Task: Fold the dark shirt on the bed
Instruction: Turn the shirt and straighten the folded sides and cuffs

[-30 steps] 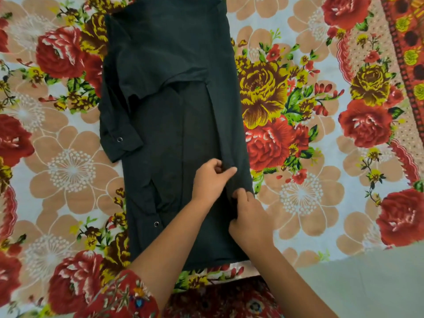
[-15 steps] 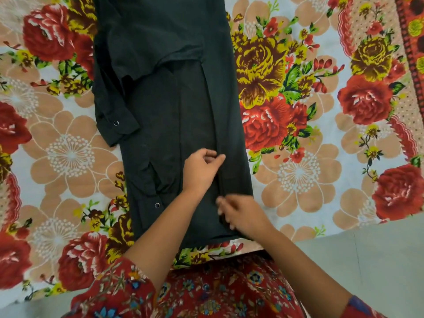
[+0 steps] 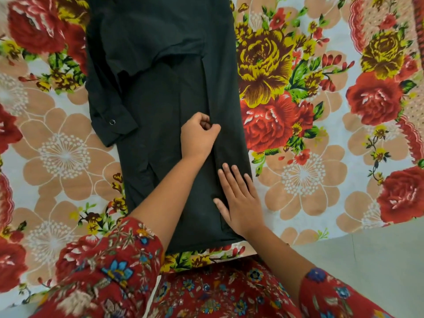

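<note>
Head cam looks straight down on a bed covered with a loud floral sheet (image 3: 298, 175): big red and yellow roses plus peach daisy shapes on a pale ground. The dark shirt (image 3: 165, 92) lies lengthwise down the middle of the bed, folded into a long narrow panel, hem at the near edge and a cuffed sleeve (image 3: 110, 125) with a snap sticking out on its left side. The left hand (image 3: 199, 136) is curled up and pinching a fold of the shirt's fabric. The right hand (image 3: 238, 198) is spread flat, fingers open, pressing the shirt's right edge and gripping nothing. Past the near right corner of the bed there's plain grey floor (image 3: 367, 253).
</note>
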